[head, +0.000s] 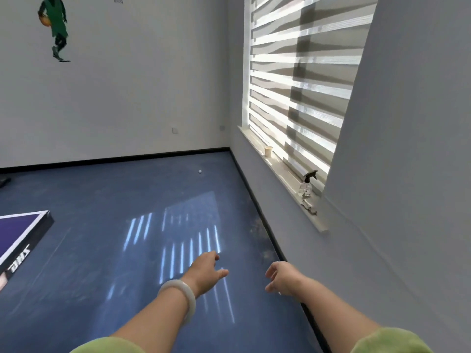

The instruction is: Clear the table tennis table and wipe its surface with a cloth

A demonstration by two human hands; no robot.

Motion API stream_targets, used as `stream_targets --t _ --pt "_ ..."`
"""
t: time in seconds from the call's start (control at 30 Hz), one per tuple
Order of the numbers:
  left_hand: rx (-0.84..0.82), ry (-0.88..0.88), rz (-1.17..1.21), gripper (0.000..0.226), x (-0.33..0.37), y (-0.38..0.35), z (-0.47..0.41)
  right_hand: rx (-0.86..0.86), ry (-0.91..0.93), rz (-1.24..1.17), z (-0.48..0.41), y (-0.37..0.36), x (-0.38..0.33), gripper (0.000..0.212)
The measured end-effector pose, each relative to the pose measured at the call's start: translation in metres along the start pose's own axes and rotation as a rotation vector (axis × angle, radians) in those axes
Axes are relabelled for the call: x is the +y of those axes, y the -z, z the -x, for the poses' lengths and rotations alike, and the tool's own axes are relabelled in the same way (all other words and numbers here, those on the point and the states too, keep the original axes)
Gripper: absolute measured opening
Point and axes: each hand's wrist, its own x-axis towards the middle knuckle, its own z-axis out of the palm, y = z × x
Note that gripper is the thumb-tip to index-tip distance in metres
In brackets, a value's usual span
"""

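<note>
Both empty here, left grip [206,270] and right grip [280,277] loose, fingers apart. The surface [23,222] sits off left; I'd grab the spray bottle [307,186] on the windowsill [281,171] by its neck first.

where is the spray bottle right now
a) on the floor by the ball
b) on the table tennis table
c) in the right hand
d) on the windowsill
d: the spray bottle stands upright on the windowsill, near its close end, while both the left hand and the right hand hold nothing.
</note>
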Motion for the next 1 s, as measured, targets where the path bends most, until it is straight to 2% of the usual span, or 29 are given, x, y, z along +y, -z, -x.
stream_targets --t 0.17,0.27,0.67,1.0 --pt "-0.029 0.011 0.025 0.053 0.02 0.015 -0.097 -0.009 -0.013 0.039 -0.08 0.055 -0.008 0.032" --pt "-0.07 -0.009 0.002 0.052 0.031 0.019 -0.161 0.044 -0.045 -0.01 -0.125 0.083 -0.009 0.031" --pt "-0.263 -0.275 -0.124 0.052 0.104 0.051 -0.456 0.259 -0.308 -0.316 -0.298 0.182 0.006 0.024" --pt "-0.411 -0.372 -0.169 0.05 0.187 0.024 -0.609 0.265 -0.508 -0.448 -0.399 0.234 0.056 0.022"
